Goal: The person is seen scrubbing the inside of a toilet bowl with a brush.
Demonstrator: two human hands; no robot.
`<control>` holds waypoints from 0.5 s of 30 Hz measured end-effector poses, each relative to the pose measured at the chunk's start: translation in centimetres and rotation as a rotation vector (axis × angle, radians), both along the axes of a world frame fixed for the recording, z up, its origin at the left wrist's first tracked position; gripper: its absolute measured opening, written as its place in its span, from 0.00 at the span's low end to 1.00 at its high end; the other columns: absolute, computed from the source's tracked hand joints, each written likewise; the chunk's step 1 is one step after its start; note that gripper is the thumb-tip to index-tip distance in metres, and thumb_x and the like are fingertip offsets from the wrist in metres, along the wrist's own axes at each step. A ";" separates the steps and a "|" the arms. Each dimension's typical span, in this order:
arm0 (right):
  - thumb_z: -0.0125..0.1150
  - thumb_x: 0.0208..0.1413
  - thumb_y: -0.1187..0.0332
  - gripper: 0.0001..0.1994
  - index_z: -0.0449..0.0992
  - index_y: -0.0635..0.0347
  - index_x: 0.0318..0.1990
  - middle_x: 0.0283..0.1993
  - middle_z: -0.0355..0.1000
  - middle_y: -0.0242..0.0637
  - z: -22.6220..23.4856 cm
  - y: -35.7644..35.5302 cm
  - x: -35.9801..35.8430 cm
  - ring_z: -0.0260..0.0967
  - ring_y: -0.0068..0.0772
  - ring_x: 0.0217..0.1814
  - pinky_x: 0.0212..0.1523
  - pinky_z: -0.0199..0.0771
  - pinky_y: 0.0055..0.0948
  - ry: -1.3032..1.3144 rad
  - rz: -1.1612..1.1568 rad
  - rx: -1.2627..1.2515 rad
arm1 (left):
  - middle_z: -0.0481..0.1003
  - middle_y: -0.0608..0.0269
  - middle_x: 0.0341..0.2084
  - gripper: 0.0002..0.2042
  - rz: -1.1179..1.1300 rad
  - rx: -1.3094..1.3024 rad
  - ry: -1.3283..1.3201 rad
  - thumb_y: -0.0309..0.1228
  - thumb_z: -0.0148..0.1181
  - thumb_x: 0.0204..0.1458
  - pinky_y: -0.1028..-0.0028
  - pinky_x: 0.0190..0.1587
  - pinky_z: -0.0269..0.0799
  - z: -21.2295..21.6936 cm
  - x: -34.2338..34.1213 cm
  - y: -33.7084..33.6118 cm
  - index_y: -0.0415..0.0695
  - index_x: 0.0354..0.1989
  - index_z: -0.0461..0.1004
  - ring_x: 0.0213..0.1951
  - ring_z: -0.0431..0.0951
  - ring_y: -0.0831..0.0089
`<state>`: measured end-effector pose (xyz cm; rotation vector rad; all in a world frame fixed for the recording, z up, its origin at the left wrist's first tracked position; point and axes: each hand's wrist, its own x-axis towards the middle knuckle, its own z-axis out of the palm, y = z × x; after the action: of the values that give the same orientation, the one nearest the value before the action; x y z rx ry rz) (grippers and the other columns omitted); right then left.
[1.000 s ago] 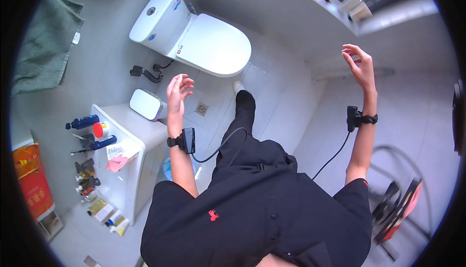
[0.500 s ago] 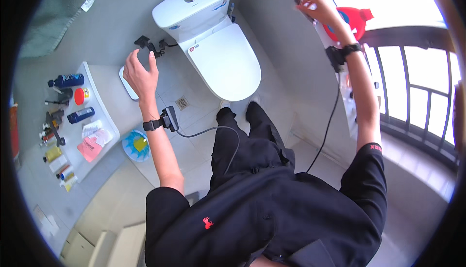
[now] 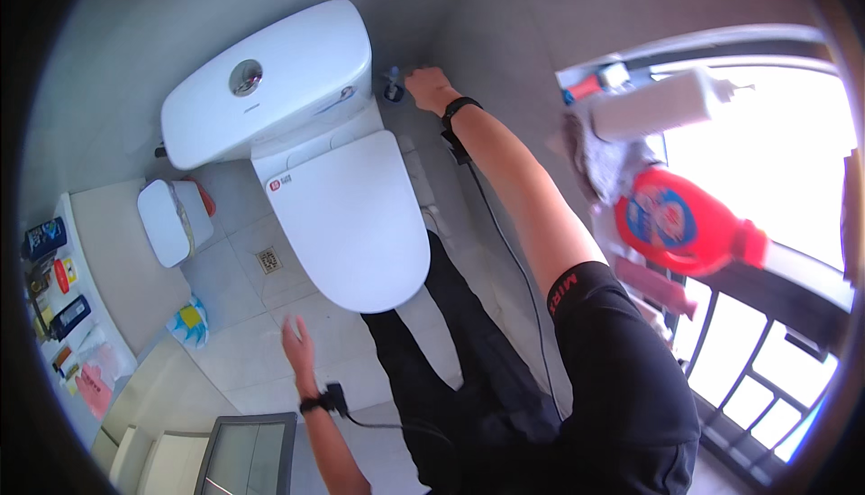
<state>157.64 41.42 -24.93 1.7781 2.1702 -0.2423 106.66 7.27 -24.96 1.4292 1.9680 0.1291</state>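
Observation:
A white toilet with its lid (image 3: pixel 356 225) down and a tank (image 3: pixel 270 81) with a round button stands ahead of me. My right hand (image 3: pixel 429 88) is stretched out to the right side of the tank, fingers against a small dark object (image 3: pixel 393 90) at the wall. Whether they grip it is blurred. My left hand (image 3: pixel 297 340) hangs low over the floor tiles left of my legs, fingers apart, holding nothing. Both wrists carry a black band with a cable.
A small white bin (image 3: pixel 169 220) stands left of the toilet, with a floor drain (image 3: pixel 268 261) and a blue-yellow packet (image 3: pixel 189 319) nearby. A white shelf (image 3: pixel 99 252) holds several bottles at the far left. On the right ledge are a red jug (image 3: pixel 685 220) and a white bottle (image 3: pixel 662 103).
My right hand came away from the right-hand ledge and reached across to the side of the tank. My left hand dropped from near the bin to low over the floor.

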 end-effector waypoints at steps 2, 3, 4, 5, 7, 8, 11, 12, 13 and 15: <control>0.60 0.50 0.70 0.09 0.81 0.55 0.39 0.42 0.77 0.39 -5.4 3.2 -0.2 0.74 0.42 0.48 0.44 0.75 0.41 -0.048 0.089 0.021 | 0.69 0.40 0.53 0.26 0.079 -0.075 0.016 0.45 0.47 0.62 0.61 0.62 0.59 -1.6 2.0 -4.6 0.31 0.55 0.67 0.57 0.67 0.48; 0.57 0.52 0.71 0.09 0.80 0.56 0.40 0.42 0.77 0.40 -7.7 4.9 -0.5 0.73 0.41 0.49 0.44 0.75 0.42 -0.137 0.200 0.007 | 0.70 0.40 0.52 0.25 0.116 -0.085 0.027 0.44 0.47 0.62 0.61 0.61 0.60 -2.2 2.5 -7.1 0.32 0.54 0.67 0.56 0.68 0.48; 0.54 0.54 0.71 0.10 0.79 0.58 0.41 0.42 0.77 0.40 -10.3 6.7 -0.7 0.73 0.40 0.50 0.45 0.75 0.43 -0.225 0.309 -0.004 | 0.70 0.40 0.51 0.23 0.152 -0.095 0.039 0.43 0.48 0.62 0.61 0.59 0.62 -3.0 3.1 -8.9 0.32 0.53 0.68 0.54 0.70 0.48; 0.54 0.54 0.71 0.10 0.79 0.58 0.41 0.42 0.77 0.40 -12.7 8.3 0.1 0.73 0.40 0.50 0.45 0.75 0.43 -0.222 0.327 0.000 | 0.70 0.40 0.51 0.23 0.170 -0.094 0.042 0.43 0.48 0.62 0.61 0.59 0.62 -4.1 4.6 -9.8 0.32 0.53 0.68 0.54 0.70 0.48; 0.50 0.57 0.71 0.11 0.79 0.60 0.40 0.44 0.77 0.42 -16.8 10.4 3.4 0.73 0.40 0.50 0.45 0.74 0.44 0.208 0.024 0.324 | 0.72 0.42 0.49 0.21 0.229 -0.120 -0.015 0.40 0.48 0.62 0.61 0.56 0.65 -5.8 7.5 -11.1 0.33 0.52 0.69 0.51 0.72 0.49; 0.48 0.63 0.63 0.16 0.72 0.64 0.52 0.55 0.71 0.48 -17.4 8.2 -4.9 0.71 0.47 0.53 0.49 0.74 0.41 0.741 -0.407 -0.144 | 0.72 0.42 0.49 0.21 0.308 -0.166 0.112 0.40 0.48 0.62 0.61 0.56 0.65 -2.8 4.8 -15.1 0.33 0.52 0.69 0.51 0.72 0.49; 0.55 0.55 0.60 0.17 0.76 0.50 0.51 0.51 0.75 0.32 -23.7 8.4 1.1 0.75 0.36 0.47 0.33 0.76 0.47 -0.504 0.317 0.030 | 0.73 0.44 0.45 0.18 0.372 -0.150 0.049 0.38 0.48 0.62 0.61 0.51 0.68 -4.4 8.2 -14.9 0.33 0.48 0.70 0.47 0.74 0.53; 0.56 0.55 0.60 0.16 0.77 0.50 0.51 0.50 0.75 0.32 -24.7 8.7 1.6 0.74 0.38 0.47 0.33 0.75 0.50 -0.568 0.194 -0.152 | 0.73 0.44 0.45 0.18 0.393 -0.155 0.057 0.38 0.48 0.62 0.61 0.51 0.68 -4.0 8.6 -15.0 0.33 0.48 0.70 0.47 0.74 0.53; 0.55 0.56 0.62 0.15 0.78 0.49 0.50 0.51 0.75 0.32 -25.0 7.6 -0.8 0.74 0.39 0.48 0.31 0.75 0.52 -0.364 0.098 -0.141 | 0.74 0.45 0.43 0.18 0.423 -0.151 0.085 0.38 0.48 0.62 0.61 0.50 0.68 -2.5 8.1 -15.9 0.33 0.47 0.70 0.46 0.74 0.54; 0.56 0.54 0.66 0.12 0.79 0.50 0.45 0.47 0.76 0.31 -26.3 6.4 -3.7 0.75 0.38 0.45 0.29 0.76 0.45 -0.404 0.081 -0.239 | 0.74 0.46 0.42 0.17 0.467 -0.148 0.126 0.38 0.48 0.62 0.62 0.49 0.68 -0.2 7.6 -17.0 0.34 0.46 0.71 0.46 0.74 0.55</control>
<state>153.98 47.77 -51.27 1.4577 1.8370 -0.1048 114.25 -9.70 -25.21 0.8842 2.3339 0.1007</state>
